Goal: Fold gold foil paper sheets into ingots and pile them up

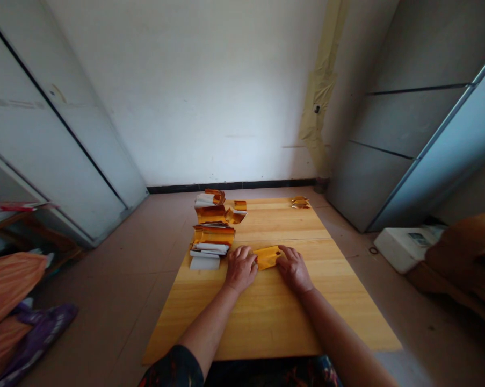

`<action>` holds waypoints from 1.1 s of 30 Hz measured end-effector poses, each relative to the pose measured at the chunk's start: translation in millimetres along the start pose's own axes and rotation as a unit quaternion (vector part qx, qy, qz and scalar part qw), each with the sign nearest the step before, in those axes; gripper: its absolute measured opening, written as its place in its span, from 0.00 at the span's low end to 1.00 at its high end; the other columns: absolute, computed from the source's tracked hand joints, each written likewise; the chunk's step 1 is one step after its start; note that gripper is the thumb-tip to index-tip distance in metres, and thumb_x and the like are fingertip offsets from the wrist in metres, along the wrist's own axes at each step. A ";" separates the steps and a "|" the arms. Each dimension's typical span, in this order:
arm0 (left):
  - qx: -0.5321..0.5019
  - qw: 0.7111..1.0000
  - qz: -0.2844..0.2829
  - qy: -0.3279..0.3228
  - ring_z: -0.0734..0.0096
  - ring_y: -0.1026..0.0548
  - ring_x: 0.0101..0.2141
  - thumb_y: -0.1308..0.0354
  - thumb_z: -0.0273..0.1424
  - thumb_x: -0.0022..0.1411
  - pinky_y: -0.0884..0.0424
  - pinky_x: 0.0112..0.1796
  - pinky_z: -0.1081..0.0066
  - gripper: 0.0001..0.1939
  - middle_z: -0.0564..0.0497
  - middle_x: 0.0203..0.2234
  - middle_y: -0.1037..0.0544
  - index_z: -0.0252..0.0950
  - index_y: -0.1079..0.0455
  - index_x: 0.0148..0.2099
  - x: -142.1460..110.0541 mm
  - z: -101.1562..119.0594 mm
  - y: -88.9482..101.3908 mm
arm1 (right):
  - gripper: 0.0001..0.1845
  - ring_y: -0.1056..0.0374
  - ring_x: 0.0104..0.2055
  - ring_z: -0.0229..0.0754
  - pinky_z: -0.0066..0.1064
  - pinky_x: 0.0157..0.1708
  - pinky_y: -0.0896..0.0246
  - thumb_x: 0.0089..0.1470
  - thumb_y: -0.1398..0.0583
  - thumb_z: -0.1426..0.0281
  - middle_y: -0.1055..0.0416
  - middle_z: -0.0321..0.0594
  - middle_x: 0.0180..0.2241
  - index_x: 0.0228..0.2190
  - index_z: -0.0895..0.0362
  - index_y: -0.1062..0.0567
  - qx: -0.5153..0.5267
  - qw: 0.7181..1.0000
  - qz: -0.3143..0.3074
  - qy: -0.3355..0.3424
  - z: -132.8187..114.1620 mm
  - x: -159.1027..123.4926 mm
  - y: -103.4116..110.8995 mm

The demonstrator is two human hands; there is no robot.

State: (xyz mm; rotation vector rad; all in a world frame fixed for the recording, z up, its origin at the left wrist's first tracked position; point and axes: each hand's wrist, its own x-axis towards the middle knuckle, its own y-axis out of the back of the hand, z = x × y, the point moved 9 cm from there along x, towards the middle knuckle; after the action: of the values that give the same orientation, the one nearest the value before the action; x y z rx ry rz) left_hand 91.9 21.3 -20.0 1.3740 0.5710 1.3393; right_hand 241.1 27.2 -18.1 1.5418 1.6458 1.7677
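A sheet of gold foil paper [267, 258] lies between my hands on the wooden table. My left hand [241, 267] has its curled fingers closed on the sheet's left end. At the other end, my right hand [294, 269] holds the right edge, its fingers bent over it. The undersides of the fingertips are hidden. Just left of my left hand are stacks of gold and white paper [214, 235], with a pale sheet [204, 263] at the near side. Small folded gold paper pieces [300, 202] sit at the table's far right corner.
More gold sheets [210, 215] are heaped at the table's far left. Around the wooden table [274, 317] are a white wall behind, a grey fridge [371, 156] at right, and a white box [403, 247] on the floor. Bags [16, 285] stand at left.
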 end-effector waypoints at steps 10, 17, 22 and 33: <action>-0.024 0.999 -0.023 -0.013 0.60 0.36 0.49 0.45 0.30 0.56 0.43 0.47 0.57 0.13 0.50 0.47 0.27 0.42 0.30 0.45 -0.7 1.6 -2.8 | 0.10 0.36 0.41 0.40 0.30 0.40 0.49 0.58 0.46 0.72 0.26 0.40 0.38 0.31 0.54 0.25 0.030 0.999 -0.044 -0.005 6.1 -1.4 -4.8; -0.041 0.999 -0.004 -0.021 0.60 0.35 0.49 0.45 0.27 0.53 0.43 0.48 0.57 0.19 0.49 0.47 0.28 0.42 0.32 0.49 -1.4 2.7 0.4 | 0.10 0.37 0.40 0.40 0.29 0.40 0.49 0.58 0.47 0.73 0.26 0.40 0.37 0.30 0.55 0.25 0.036 0.998 -0.041 -0.008 4.7 -1.6 -3.5; -0.060 0.998 0.019 -0.019 0.60 0.35 0.49 0.45 0.25 0.52 0.41 0.48 0.58 0.26 0.47 0.47 0.28 0.40 0.39 0.55 -2.1 2.6 3.5 | 0.10 0.37 0.41 0.41 0.30 0.41 0.49 0.57 0.46 0.74 0.27 0.41 0.39 0.31 0.54 0.25 0.040 0.998 -0.037 -0.002 2.8 -2.1 -2.0; -0.072 0.993 0.078 -0.048 0.59 0.34 0.44 0.45 0.24 0.50 0.40 0.46 0.58 0.19 0.46 0.40 0.28 0.37 0.35 0.47 -8.6 6.6 17.3 | 0.09 0.37 0.38 0.40 0.30 0.40 0.49 0.57 0.45 0.73 0.27 0.41 0.32 0.30 0.55 0.25 0.036 0.998 -0.033 0.028 -4.8 -1.4 1.2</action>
State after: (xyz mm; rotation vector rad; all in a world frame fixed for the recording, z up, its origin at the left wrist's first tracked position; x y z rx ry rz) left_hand 90.0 6.1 -6.5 1.3782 0.3001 1.4016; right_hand 238.3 23.2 -16.8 1.4624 1.7837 1.7507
